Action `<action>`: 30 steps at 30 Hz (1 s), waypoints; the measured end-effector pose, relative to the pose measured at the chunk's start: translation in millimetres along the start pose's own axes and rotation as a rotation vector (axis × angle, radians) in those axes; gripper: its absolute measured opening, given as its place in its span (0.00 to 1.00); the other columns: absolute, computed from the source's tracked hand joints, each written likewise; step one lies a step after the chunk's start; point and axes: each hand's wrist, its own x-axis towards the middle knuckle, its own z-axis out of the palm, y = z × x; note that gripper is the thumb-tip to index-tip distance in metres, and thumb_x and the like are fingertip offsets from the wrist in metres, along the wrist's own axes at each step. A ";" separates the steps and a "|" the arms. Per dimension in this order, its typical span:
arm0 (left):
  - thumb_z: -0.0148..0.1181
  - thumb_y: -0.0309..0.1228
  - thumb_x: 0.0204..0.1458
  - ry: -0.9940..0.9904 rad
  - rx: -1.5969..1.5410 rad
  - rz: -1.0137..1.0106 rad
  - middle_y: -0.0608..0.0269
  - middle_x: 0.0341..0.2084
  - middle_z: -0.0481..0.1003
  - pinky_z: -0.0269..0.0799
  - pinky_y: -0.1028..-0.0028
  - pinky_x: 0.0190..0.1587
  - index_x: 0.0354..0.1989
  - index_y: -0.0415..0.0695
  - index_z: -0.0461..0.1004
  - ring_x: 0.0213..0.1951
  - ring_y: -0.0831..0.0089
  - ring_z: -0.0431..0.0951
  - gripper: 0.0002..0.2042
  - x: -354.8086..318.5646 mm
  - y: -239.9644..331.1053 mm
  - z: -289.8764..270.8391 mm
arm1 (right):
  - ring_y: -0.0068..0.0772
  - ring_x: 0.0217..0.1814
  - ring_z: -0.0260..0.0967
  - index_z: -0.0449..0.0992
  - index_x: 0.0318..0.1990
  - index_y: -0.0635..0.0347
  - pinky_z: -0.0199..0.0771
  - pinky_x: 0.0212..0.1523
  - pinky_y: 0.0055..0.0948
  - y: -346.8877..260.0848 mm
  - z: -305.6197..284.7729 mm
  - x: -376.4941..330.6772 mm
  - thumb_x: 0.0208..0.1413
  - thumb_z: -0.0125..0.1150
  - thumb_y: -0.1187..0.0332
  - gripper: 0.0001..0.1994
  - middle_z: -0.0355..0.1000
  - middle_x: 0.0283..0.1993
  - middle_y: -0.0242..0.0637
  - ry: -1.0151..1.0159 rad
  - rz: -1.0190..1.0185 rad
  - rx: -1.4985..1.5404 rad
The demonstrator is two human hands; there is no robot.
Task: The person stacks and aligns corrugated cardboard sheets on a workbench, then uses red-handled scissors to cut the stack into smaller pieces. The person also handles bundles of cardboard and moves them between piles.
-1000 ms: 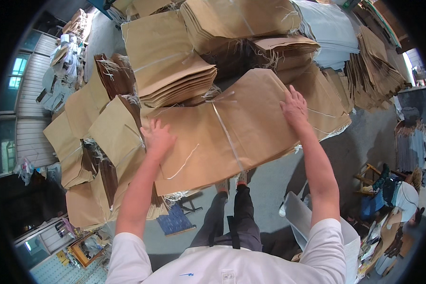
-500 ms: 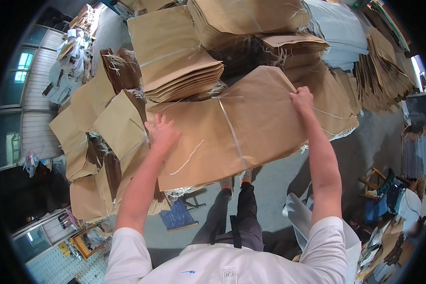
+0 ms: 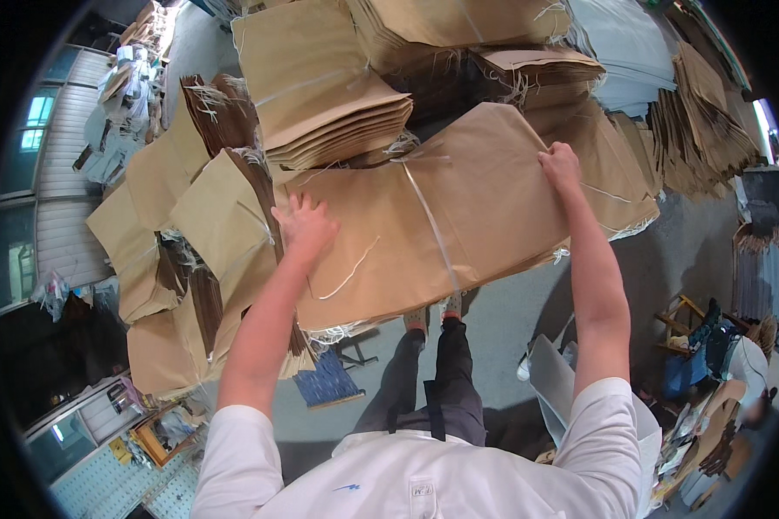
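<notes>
In front of me a bundle of brown paper sacks [image 3: 493,208] lies aslant on the pile, bound round its middle by a pale strap [image 3: 428,214]. My left hand [image 3: 307,223] rests on its left end, fingers spread over the paper near the edge. At the far right edge my right hand [image 3: 562,167] is closed, its fingers curled round the border of the bundle. A loose white thread [image 3: 350,270] lies on the top sack, and stitching threads [image 3: 342,330] fray from the near edge.
More tied sack bundles are stacked behind [image 3: 320,78] and to the left [image 3: 221,212]. White sheets [image 3: 623,52] lie at the far right, beside hanging brown sacks [image 3: 701,121]. A small blue-topped stool [image 3: 329,381] stands on the floor [image 3: 493,346] near my feet.
The bundle's near edge sits slightly higher in view and shows more frayed thread. Both hands keep their places on it, with the view shifted a little.
</notes>
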 end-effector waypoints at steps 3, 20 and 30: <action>0.57 0.54 0.56 -0.086 0.046 -0.018 0.58 0.72 0.59 0.40 0.29 0.69 0.67 0.58 0.71 0.76 0.54 0.49 0.30 3.5 7.9 -12.9 | 0.50 0.55 0.73 0.79 0.39 0.57 0.73 0.54 0.46 -1.1 -2.4 -3.6 0.53 0.65 0.54 0.16 0.76 0.49 0.45 -0.003 0.021 -0.015; 0.55 0.55 0.58 0.094 -0.235 -0.032 0.51 0.75 0.53 0.37 0.41 0.75 0.71 0.54 0.64 0.77 0.52 0.43 0.34 -48.3 -3.4 35.1 | 0.59 0.54 0.75 0.51 0.77 0.29 0.75 0.57 0.52 2.3 11.5 -45.2 0.65 0.47 0.39 0.35 0.67 0.61 0.50 -0.172 -0.110 -0.231; 0.63 0.48 0.54 0.224 -0.338 -0.007 0.49 0.74 0.53 0.44 0.43 0.74 0.71 0.52 0.65 0.76 0.45 0.45 0.35 -55.0 -4.4 76.8 | 0.57 0.54 0.74 0.50 0.78 0.29 0.74 0.57 0.50 29.5 40.9 -56.3 0.64 0.47 0.39 0.35 0.68 0.58 0.50 -0.137 -0.117 -0.173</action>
